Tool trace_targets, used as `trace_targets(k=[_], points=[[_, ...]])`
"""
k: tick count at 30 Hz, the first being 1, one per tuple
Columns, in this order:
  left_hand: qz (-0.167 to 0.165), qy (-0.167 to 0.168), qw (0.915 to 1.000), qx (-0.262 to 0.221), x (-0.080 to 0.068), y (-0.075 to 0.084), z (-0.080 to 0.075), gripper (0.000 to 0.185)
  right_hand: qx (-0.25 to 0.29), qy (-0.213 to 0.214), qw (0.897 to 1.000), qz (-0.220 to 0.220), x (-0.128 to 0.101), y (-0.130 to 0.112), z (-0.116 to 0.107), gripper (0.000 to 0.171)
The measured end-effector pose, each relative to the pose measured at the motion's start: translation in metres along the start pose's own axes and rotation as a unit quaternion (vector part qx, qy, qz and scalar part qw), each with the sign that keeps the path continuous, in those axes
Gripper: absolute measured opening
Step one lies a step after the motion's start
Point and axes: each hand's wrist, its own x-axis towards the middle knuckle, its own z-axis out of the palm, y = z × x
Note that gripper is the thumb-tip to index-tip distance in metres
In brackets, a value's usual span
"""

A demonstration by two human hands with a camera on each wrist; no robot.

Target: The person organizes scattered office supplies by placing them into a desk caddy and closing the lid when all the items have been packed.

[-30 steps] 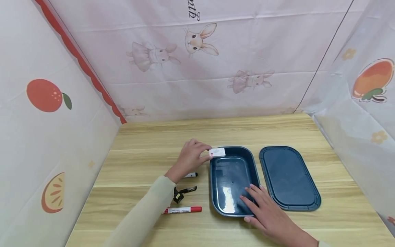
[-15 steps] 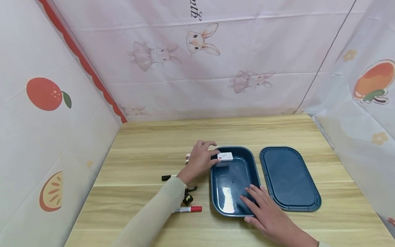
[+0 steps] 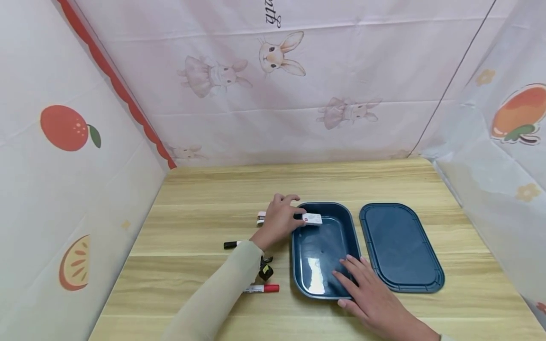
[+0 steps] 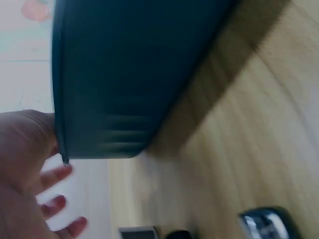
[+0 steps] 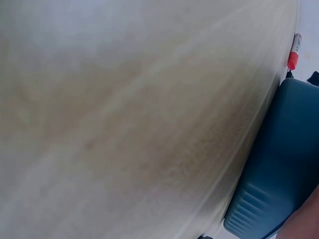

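On the table (image 3: 204,199), your right hand (image 3: 367,293) lies flat on the tray's (image 3: 298,270) near right corner, lid (image 3: 401,246) just right. Your left hand (image 3: 279,220) pinches the white card (image 3: 313,218), now past the far left rim and, it seems, dipping inside; release looks close.

Wooden table (image 3: 204,208) — tray (image 3: 298,277), lid (image 3: 398,246), markers (image 3: 261,288).
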Motion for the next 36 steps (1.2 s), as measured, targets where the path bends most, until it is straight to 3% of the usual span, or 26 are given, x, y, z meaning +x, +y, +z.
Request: trace_targets(k=[11,19,28,36], points=[[-0.007,-0.072,0.9939,0.084,0.005,0.016,-0.007,0.029,0.005,0.003,1.0,-0.001,0.0,-0.003,0.001,0.051],[-0.009,-0.096,0.9918,0.084,0.007,0.02,-0.009,0.033,0.005,-0.003,1.0,0.007,-0.001,-0.001,0.001,0.052],[0.002,-0.083,0.9916,0.099,0.006,0.018,-0.009,0.033,0.003,-0.003,1.0,0.009,-0.001,-0.001,0.0,0.051],[0.023,-0.02,0.9959,0.085,0.007,0.011,-0.006,0.04,0.007,-0.009,1.0,0.012,-0.001,-0.001,0.0,0.051]])
